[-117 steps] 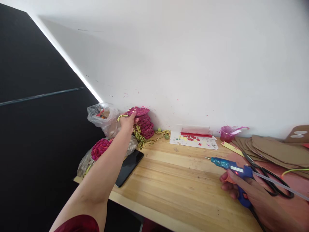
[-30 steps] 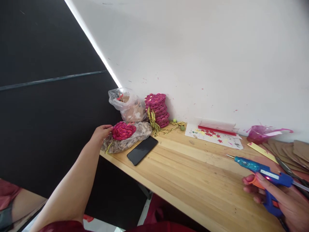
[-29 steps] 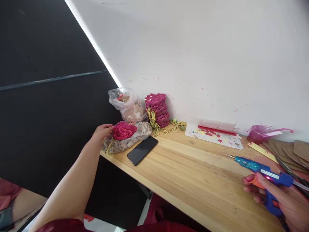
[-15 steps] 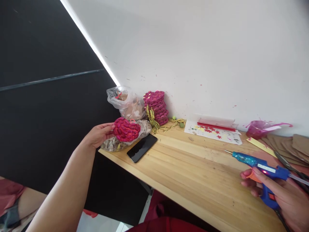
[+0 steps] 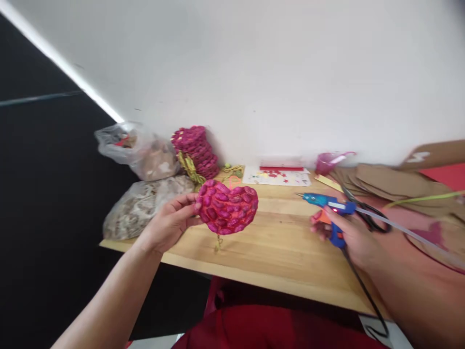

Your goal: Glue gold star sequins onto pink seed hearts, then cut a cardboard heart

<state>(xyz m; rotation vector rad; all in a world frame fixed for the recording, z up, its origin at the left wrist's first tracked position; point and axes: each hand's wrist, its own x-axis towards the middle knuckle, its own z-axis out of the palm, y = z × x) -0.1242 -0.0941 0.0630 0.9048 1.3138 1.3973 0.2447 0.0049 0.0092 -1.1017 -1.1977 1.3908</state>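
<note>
Pinched by its left edge, a pink and red heart-shaped ornament point(image 5: 228, 208) is held above the table by my left hand point(image 5: 170, 220). A small coral loop point(image 5: 235, 181) sticks up from the notch of the heart, and a short yellow-green tassel point(image 5: 218, 242) hangs beneath it. My right hand point(image 5: 350, 237) is wrapped round a blue hot glue gun point(image 5: 334, 208), its metal nozzle pointing left toward the heart but apart from it. A clear glue stick point(image 5: 392, 225) trails out of the gun's back, and a red light glows on its side.
A stack of similar pink pieces point(image 5: 198, 152) leans by the wall, beside plastic bags point(image 5: 145, 203) at the left. Paper with small stars point(image 5: 250, 177), a pink cup point(image 5: 325, 164), scissors point(image 5: 374, 220) and brown cardboard pieces point(image 5: 385, 179) lie along the back and right of the wooden table point(image 5: 276, 252).
My left hand has brought the heart rightward, away from the bags, and its heart shape now faces me. The view has turned right. The glue gun stays in my right hand.
</note>
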